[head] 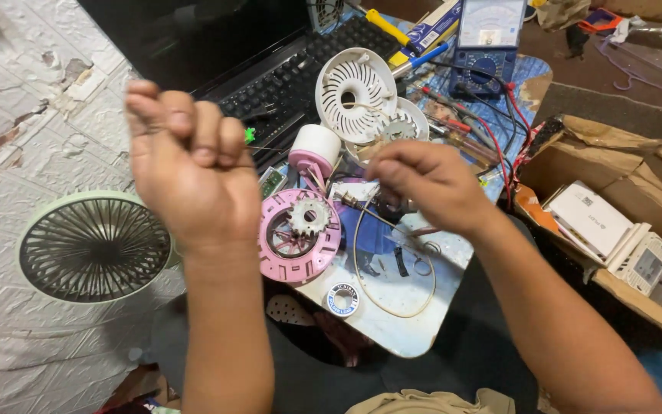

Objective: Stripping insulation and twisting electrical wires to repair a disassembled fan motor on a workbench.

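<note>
Pink fan housing at the centre of the small surface, ring-shaped, with a pale toothed gear sitting in its opening. Just beyond it at 12 o'clock, a pink-and-white cylindrical base. Left hand raised above the surface at 9 o'clock of the housing, fingers curled into a closed fist; a very thin wire seems to run from it toward the other hand, too faint to be sure. Right hand at 3 o'clock of the housing, fingers pinched narrow around a small metal motor part, thumb side hidden. Cream-coloured cable loop curving from under that hand down toward 6 o'clock, touching the surface. Small solder spool near the front edge at 6 o'clock. White slotted fan grille propped at 12 o'clock, tilted up, with a second white grille half hidden behind it. Black laptop keyboard at 11 o'clock, partly under the grille. Blue analogue multimeter at 1 o'clock, red and black leads trailing down to 3 o'clock. Pale green fan lying flat on the white patterned floor covering at 9 o'clock, well apart from the surface. Cardboard box at 3 o'clock holding white devices.
</note>
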